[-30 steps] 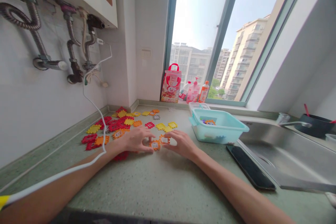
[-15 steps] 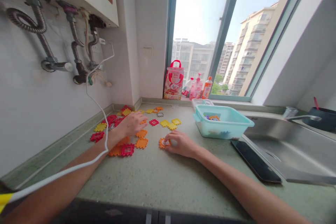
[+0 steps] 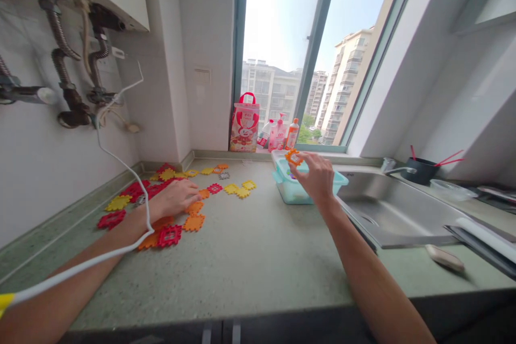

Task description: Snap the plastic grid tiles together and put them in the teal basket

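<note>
– Doing what at left?
– Resting the left hand over orange pieces, not showing whether gripping anything.
– Holding what at right?
– Pinching an orange tile in the right hand, apparently over the turquoise tub; sensibly gripping by the edge.

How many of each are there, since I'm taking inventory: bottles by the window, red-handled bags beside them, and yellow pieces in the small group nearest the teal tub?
Bottles: 3
Red-handled bag: 1
Yellow pieces: 3
Total: 7
</note>
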### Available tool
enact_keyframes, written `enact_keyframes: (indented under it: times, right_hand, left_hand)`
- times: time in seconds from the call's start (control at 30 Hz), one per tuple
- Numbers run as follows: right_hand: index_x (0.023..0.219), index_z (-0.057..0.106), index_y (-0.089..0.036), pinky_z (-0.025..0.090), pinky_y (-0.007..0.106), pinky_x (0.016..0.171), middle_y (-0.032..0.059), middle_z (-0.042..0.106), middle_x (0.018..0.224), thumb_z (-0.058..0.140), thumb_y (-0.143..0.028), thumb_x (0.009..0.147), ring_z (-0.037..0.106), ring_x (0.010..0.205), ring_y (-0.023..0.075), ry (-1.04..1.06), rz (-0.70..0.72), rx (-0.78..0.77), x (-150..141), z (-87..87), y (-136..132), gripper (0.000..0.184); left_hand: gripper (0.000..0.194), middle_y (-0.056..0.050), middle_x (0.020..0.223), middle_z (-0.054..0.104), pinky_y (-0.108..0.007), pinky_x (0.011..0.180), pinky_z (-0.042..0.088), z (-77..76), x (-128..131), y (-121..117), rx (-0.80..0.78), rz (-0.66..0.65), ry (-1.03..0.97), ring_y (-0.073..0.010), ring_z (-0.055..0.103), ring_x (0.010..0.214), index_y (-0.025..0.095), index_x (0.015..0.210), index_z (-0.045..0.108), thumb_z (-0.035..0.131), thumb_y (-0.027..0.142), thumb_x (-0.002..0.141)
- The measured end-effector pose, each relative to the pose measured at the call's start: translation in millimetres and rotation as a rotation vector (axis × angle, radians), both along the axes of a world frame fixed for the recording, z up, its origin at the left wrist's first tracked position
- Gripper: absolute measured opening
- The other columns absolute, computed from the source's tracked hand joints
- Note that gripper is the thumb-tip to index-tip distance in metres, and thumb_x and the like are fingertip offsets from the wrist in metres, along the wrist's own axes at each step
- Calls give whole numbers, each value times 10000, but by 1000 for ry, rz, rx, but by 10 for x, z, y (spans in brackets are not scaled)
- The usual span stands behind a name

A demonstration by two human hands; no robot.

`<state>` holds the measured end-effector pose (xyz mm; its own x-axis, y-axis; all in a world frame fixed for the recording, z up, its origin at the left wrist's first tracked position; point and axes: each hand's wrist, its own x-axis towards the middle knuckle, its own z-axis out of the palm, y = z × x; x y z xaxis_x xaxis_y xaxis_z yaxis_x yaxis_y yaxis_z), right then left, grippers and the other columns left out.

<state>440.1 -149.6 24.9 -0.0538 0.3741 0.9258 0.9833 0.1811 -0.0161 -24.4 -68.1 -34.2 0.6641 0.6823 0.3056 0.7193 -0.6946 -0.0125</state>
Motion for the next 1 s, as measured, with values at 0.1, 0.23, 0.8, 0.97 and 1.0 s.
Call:
enact_keyframes:
  times: [0.1,0.23,0.8,0.97,1.0]
  right_hand:
    - [1187,713,-204,415,383,901,119,757,1110,586,-500,995,655,1013,292,74,-150,-53,324,11,50,375]
    - [1186,732,-173,422,390,872,162,755,1060,537,-533,995,657,977,307,158,-343,-185,550,-33,68,452]
    - [1203,748,-208,389,550,1075,154,667,1387,540,-416,1001,571,1257,369,28,-110,-133,187,-61,15,357]
    - [1211,744,-262,380,518,1162,95,596,1502,598,-267,976,544,1328,328,-210,370,-227,-488,-326,-26,276]
    - [1209,745,-272,394,526,1158,90,592,1510,612,-249,966,550,1324,329,-235,462,-273,-618,-406,-35,278]
  left_hand:
    - [419,-70,1251,758,-385,1058,480,43,139,-123,-68,-109,-13,-253,675,1159,286,1044,834,473,499,1046]
    - [392,-52,1270,747,-365,1084,481,98,292,-293,-148,-275,-68,-238,661,1183,286,1030,830,503,501,1044]
    - [326,-72,1119,791,-410,941,515,620,-656,-276,65,324,-349,-226,676,944,208,1176,760,511,358,1031]
    - [383,-74,1194,777,-447,1035,501,206,-1141,-606,34,296,-200,-295,683,1107,222,1179,773,521,455,1009]
    - [404,-82,1208,772,-464,1072,481,98,-1224,-697,45,308,-157,-310,670,1157,235,1184,777,518,489,1007]
